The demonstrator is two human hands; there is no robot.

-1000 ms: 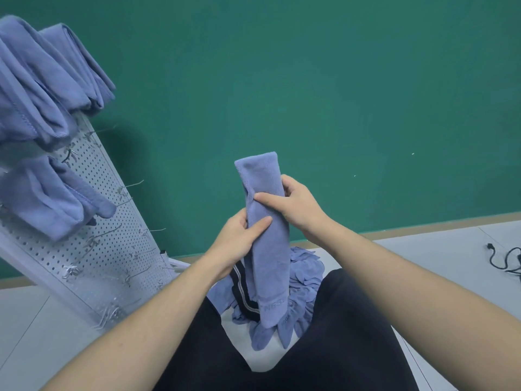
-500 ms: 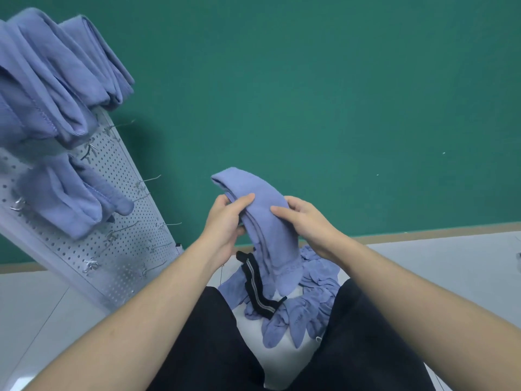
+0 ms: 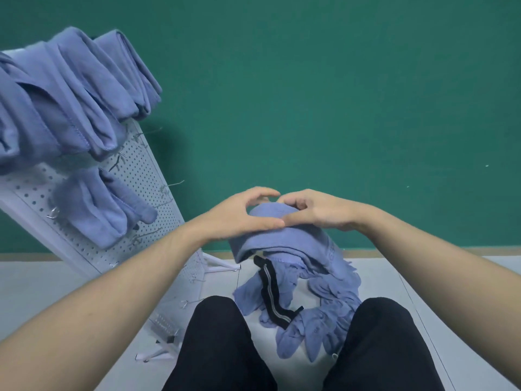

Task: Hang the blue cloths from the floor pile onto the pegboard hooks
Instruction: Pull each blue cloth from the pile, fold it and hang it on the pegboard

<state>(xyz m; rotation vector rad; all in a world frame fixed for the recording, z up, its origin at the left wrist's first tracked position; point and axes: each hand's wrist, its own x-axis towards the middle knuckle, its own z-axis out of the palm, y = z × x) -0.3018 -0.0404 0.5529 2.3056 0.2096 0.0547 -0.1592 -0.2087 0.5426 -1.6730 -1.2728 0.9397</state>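
Blue floor pile (image 3: 318, 314) lying between the knees | gripping folded blue cloth (image 3: 284, 238) above it, left hand (image 3: 239, 218) and right hand (image 3: 318, 213) curling over the fold | advising: keeping fold tight while carrying toward free pegboard hooks (image 3: 172, 184)

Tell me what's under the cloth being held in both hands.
Under the held cloth lies the floor pile of blue cloths, with a black striped strap running across it. The held cloth covers the pile's far part, so what lies there cannot be seen.
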